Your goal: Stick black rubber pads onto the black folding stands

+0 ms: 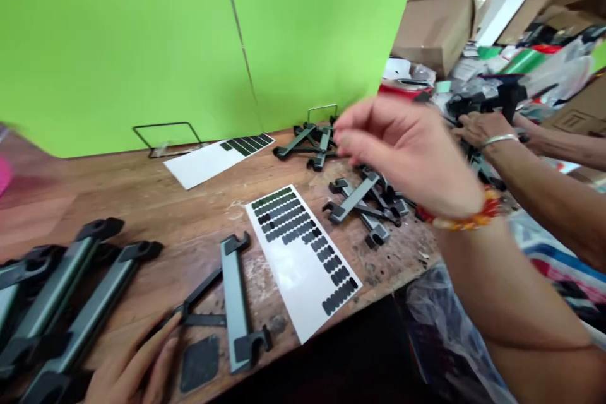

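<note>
At the lower left, my left hand (142, 360) has its fingers closed on a black arm of a grey and black folding stand (235, 303). This stand lies near the front edge, with hooked black ends and a dark square plate (199, 363) beside it. My right hand (402, 145) is raised above a pile of similar stands (360, 199), its fingers curled toward the thumb. Motion smears its fingertips, and anything between them is hidden. Between the hands lies a white sheet of black stickers (296, 265), part of it bare.
More stands (76, 297) lie at the left. Others (315, 142) sit at the back, near a second sticker sheet (203, 164) and a wire frame (165, 132). A green panel (189, 44) bounds the table. A co-worker's hands (490, 129) work at the right, before cardboard boxes (435, 25).
</note>
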Motion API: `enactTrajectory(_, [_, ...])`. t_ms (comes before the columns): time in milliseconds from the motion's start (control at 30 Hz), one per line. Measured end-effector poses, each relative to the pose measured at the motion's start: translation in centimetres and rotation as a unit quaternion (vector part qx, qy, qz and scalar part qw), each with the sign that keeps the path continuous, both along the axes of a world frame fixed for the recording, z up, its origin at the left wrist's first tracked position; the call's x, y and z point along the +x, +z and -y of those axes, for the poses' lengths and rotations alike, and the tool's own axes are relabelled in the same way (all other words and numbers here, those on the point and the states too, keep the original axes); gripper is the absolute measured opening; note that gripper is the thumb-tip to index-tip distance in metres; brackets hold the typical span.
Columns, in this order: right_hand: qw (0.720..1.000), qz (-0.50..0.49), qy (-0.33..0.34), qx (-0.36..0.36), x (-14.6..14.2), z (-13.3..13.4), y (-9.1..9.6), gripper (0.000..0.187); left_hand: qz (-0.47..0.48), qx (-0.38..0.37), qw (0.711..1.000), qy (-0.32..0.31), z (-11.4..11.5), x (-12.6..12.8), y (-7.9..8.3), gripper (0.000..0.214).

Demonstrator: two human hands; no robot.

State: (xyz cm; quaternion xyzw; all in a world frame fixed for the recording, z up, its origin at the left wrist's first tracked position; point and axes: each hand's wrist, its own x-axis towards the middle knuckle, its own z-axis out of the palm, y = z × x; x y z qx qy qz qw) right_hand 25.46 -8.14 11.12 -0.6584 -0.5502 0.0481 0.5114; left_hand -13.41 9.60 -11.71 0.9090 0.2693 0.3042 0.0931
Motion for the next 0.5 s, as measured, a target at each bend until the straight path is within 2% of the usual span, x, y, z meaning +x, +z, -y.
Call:
enactTrajectory(67, [0.993,-0.014,0.038,-0.111,-1.0,-1.4,-3.9,0.008,-0.031,0.004,0.999,0.016,-0.1,-0.4,-0.6,0.043])
enactTrajectory(133, [0.973,-0.010,0.022,-0.228,-1.9,-2.5,-8.8,0.012,-0.055,0.004,0.998,0.021,0.1,-0.5,-0.5,0.041])
enactTrajectory(167, [0.965,0.010,0.005,-0.264,-2.3,-2.9,-11.1,0.014,-0.057,0.006,0.998,0.020,0.3,-0.5,-0.2,0.039])
enactTrajectory(233, [0.959,0.028,-0.001,-0.281,-3.3,-3.6,-14.7,0.016,-0.055,0.011,0.998,0.019,0.8,-0.3,0.5,0.035])
enactTrajectory(267, [0.959,0.037,-0.001,-0.282,-3.8,-4.0,-15.9,0.016,-0.054,0.011,0.998,0.021,0.9,-0.2,0.9,0.034])
enactTrajectory(333, [0.959,0.051,0.006,-0.279,-4.9,-4.8,-17.4,0.016,-0.048,0.011,0.998,0.034,1.3,0.3,1.9,0.033])
enactTrajectory(400, [0.958,0.067,0.013,-0.278,-5.6,-5.8,-17.9,0.017,-0.034,0.007,0.998,0.047,1.7,1.3,3.0,0.032])
enactTrajectory(500, [0.953,0.089,0.020,-0.288,-6.1,-7.3,-18.3,0.017,-0.023,0.000,0.999,0.027,3.1,4.3,5.2,0.026])
